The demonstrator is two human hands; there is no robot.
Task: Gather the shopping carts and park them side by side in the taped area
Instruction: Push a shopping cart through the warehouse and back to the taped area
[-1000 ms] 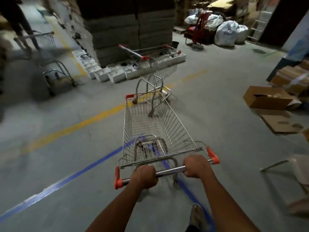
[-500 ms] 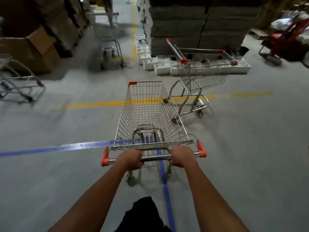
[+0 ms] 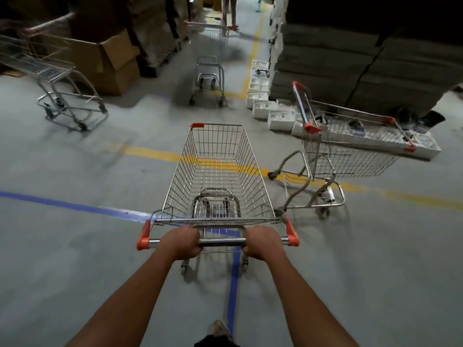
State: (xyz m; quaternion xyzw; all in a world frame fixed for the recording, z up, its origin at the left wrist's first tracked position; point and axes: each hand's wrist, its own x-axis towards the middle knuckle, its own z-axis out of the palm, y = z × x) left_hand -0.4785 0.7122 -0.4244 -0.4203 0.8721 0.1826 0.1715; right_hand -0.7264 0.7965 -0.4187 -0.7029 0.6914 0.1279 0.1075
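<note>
A wire shopping cart (image 3: 215, 171) with orange handle ends stands straight in front of me, its basket empty. My left hand (image 3: 181, 242) and my right hand (image 3: 263, 241) both grip its metal handle bar. Blue tape (image 3: 75, 206) runs in from the left and turns toward me in a strip (image 3: 234, 284) under the cart. A second cart (image 3: 350, 146) stands sideways at the right on a yellow floor line (image 3: 150, 154). A third cart (image 3: 57, 78) stands at the far left. A fourth cart (image 3: 208, 58) is in the aisle ahead.
Tall stacks of flat cardboard (image 3: 350, 58) rise at the right, with white trays (image 3: 270, 113) along their base. An open cardboard box (image 3: 105, 61) sits at the left. A person's legs (image 3: 229, 11) show behind the aisle cart. The floor is grey concrete.
The cart and my view have swung to the left. The sideways cart has shifted from ahead to the right, and the aisle and left carts have come into view.
</note>
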